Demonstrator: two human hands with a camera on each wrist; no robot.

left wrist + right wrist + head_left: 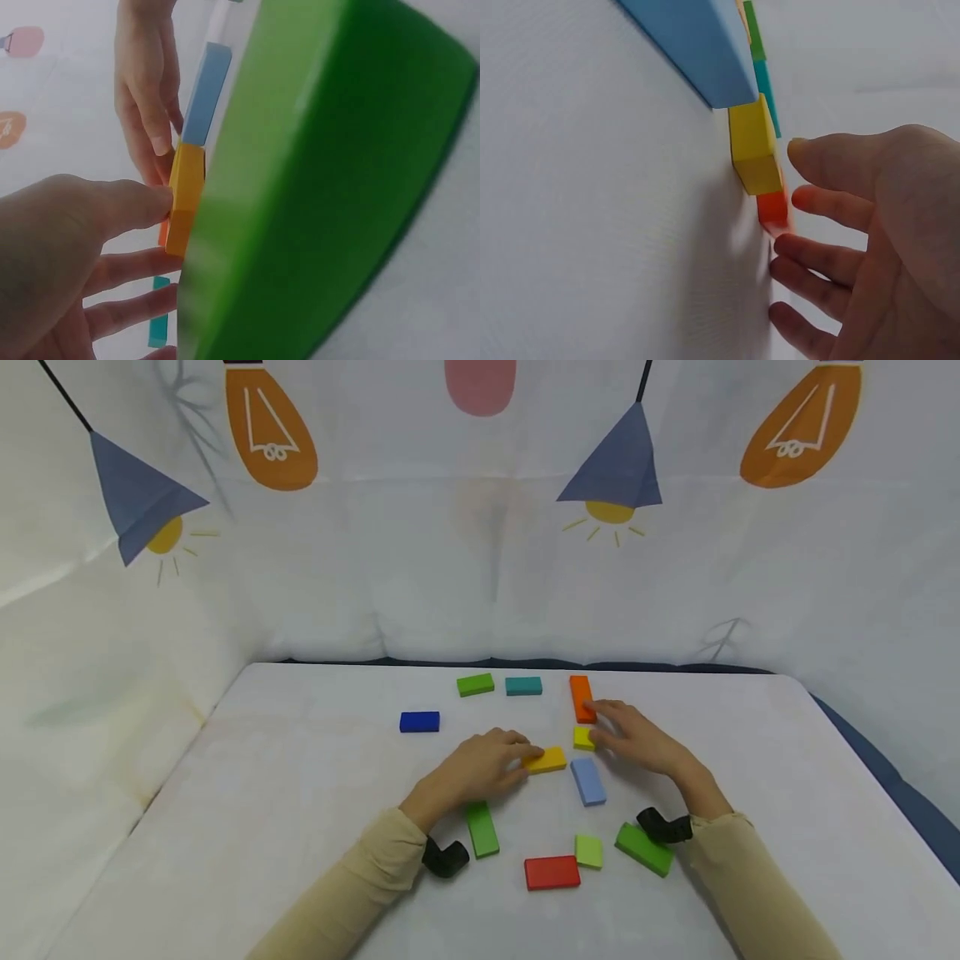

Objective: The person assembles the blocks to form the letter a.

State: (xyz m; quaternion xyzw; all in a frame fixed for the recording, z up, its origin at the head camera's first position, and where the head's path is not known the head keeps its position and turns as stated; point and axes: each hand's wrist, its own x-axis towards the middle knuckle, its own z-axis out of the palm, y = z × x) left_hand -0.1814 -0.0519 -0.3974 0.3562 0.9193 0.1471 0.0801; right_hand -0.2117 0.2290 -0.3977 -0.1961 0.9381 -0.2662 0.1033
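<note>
The left hand (487, 764) pinches an amber block (551, 760) between thumb and fingers. To the right, the right hand (641, 739) is released: its fingers reach out loosely and hold nothing. Its thumb is just beside a small yellow block (582, 740), and its index finger reaches an orange block (579, 693); whether that fingertip presses the orange block I cannot tell. A light blue block (588, 782) lies between the hands, slightly nearer the body.

All of this rests on a white tabletop (300, 777) with rounded far corners, its surface pale and faintly smudged to the left of the left hand. Beyond the left hand lie a green block (476, 685) and a teal block (523, 686), with a dark blue block (419, 722) ahead and to its left. On the body side of the hands are a red block (552, 872) touching a lime square (588, 852), and a further green piece below each wrist. Tan sleeves (345, 893) cover both forearms, with a black device (446, 858) at each wrist.

Past the hands, white fabric (420, 560) hangs behind the table and down its left side, creased and printed with blue lamps (615, 464), orange bulbs (272, 431) and grey twig shapes. A dark strip (870, 760) shows along the table's edge to the right of the right hand.
</note>
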